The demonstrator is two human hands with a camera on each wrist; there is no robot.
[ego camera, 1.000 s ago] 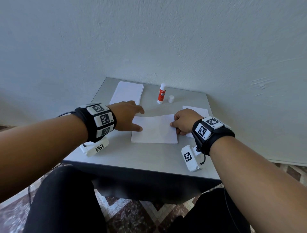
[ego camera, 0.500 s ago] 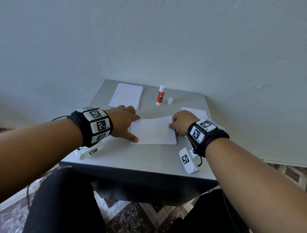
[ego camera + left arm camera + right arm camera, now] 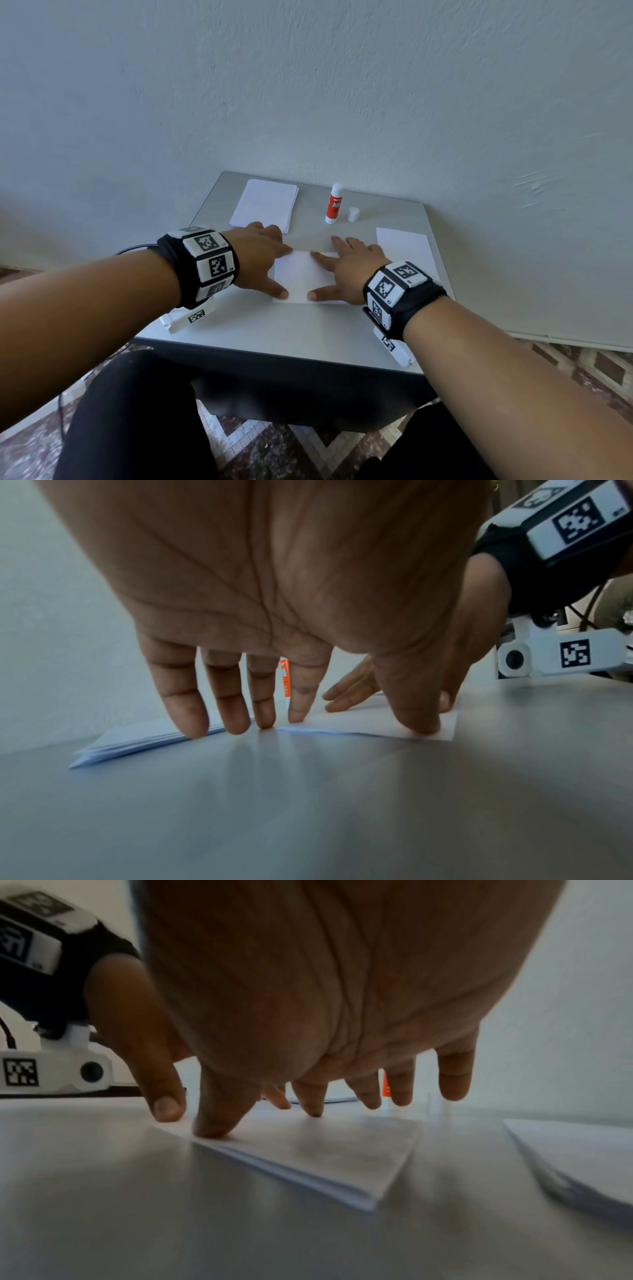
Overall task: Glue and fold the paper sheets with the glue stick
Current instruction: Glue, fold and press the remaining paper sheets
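A white folded sheet (image 3: 301,277) lies flat in the middle of the grey table (image 3: 274,329). My left hand (image 3: 263,260) presses its left edge with straight fingers and thumb; in the left wrist view the thumb (image 3: 416,718) sits on the folded sheet (image 3: 359,723). My right hand (image 3: 342,270) lies flat on the sheet's right half, fingers spread; the right wrist view shows the thumb (image 3: 219,1123) pressing the folded sheet (image 3: 342,1156). The red and white glue stick (image 3: 334,204) stands uncapped at the back, its white cap (image 3: 353,214) beside it.
A stack of white sheets (image 3: 263,205) lies at the back left of the table. Another white sheet (image 3: 406,246) lies at the right, just beyond my right hand. The wall (image 3: 308,85) rises directly behind the table. The table's front strip is bare.
The sheet has been folded over to about half its width. My right hand went from pinching the right edge to lying flat on the folded sheet. My left hand stayed at the left edge.
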